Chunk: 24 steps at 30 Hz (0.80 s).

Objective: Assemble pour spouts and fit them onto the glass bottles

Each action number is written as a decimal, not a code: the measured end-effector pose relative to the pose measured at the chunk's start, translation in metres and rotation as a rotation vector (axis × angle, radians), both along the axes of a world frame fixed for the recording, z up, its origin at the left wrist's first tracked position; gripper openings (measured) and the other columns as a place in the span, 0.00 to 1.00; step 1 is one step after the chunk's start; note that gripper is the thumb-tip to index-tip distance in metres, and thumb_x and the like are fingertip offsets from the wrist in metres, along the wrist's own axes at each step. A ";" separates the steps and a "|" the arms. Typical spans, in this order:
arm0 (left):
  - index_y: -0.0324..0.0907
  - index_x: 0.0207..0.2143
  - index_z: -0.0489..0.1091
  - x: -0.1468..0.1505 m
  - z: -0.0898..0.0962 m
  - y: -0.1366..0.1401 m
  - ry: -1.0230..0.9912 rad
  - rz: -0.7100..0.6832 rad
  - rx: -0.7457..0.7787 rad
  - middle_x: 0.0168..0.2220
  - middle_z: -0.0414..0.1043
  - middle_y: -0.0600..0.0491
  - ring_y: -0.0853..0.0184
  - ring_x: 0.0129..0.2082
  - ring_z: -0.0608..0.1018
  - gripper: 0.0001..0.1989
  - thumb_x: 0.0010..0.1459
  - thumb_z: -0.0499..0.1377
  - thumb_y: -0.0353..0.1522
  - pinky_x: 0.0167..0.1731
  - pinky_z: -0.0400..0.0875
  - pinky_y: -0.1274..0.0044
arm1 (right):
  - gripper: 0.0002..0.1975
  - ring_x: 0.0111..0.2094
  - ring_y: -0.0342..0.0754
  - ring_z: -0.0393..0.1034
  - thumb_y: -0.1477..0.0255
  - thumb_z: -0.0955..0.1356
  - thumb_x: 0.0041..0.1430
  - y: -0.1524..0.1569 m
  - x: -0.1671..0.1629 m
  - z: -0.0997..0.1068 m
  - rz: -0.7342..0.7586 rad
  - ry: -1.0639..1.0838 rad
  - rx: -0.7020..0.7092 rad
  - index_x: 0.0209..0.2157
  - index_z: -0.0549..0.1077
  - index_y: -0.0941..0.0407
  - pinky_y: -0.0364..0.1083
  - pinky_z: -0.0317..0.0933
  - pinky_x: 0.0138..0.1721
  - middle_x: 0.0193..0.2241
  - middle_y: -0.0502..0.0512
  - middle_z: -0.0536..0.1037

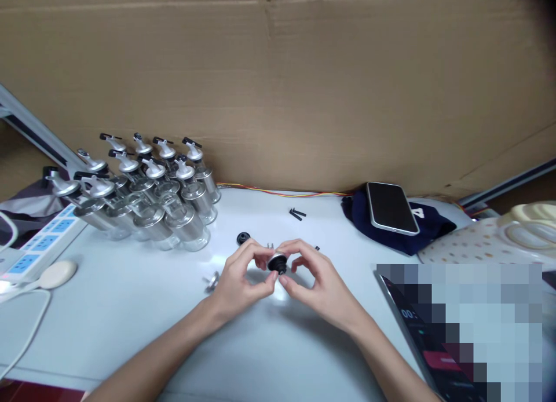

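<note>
Between the fingertips of my left hand [248, 270] and my right hand [313, 280] is a bottle pourer [278, 263], with a silver cap and a ribbed black stopper turned toward me. Both hands pinch it just above the table. Behind my left hand lies a black ribbed stopper [243, 238]. A silver pourer top [212, 281] rests left of my left wrist. Further back are a few thin black strips [297, 213], probably lever pieces. A small black bit [317, 248] shows beside my right knuckles.
Several glass bottles [191, 228] with metal bands stand at the back left, most with pourers fitted. A power strip [39, 245] and white cable lie left. At right are a phone [392, 208] on dark cloth [360, 216], a spotted bag [469, 245] and a tablet [417, 326]. Cardboard [278, 101] walls the back.
</note>
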State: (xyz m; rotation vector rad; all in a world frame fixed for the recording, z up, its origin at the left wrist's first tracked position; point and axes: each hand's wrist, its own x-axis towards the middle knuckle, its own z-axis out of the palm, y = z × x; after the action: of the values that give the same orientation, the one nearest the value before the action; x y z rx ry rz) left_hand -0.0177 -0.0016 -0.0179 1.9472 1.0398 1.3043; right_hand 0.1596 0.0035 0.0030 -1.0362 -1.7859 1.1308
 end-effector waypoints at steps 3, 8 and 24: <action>0.43 0.43 0.70 -0.001 0.001 0.000 0.009 0.010 0.244 0.34 0.72 0.53 0.69 0.33 0.75 0.12 0.56 0.60 0.24 0.34 0.71 0.78 | 0.10 0.35 0.46 0.68 0.72 0.72 0.52 0.001 0.003 -0.003 -0.042 0.053 0.056 0.37 0.71 0.52 0.45 0.62 0.34 0.37 0.52 0.73; 0.43 0.46 0.69 -0.001 0.003 -0.002 0.030 0.000 0.300 0.39 0.73 0.49 0.66 0.40 0.77 0.14 0.57 0.59 0.24 0.39 0.74 0.75 | 0.11 0.38 0.49 0.71 0.71 0.75 0.49 0.003 0.006 -0.008 -0.096 0.138 0.029 0.33 0.72 0.53 0.49 0.64 0.41 0.36 0.53 0.77; 0.44 0.46 0.73 -0.002 -0.001 0.002 0.026 -0.004 -0.159 0.40 0.73 0.50 0.65 0.41 0.76 0.14 0.56 0.63 0.29 0.44 0.73 0.73 | 0.06 0.41 0.50 0.76 0.67 0.69 0.57 0.028 0.013 0.001 0.011 -0.142 0.024 0.33 0.79 0.53 0.47 0.67 0.44 0.37 0.54 0.82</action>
State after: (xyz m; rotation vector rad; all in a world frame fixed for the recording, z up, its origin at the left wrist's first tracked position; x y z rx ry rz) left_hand -0.0200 0.0003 -0.0185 1.8502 1.1163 1.1597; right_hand 0.1723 0.0313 0.0038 -1.1176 -1.9136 1.0626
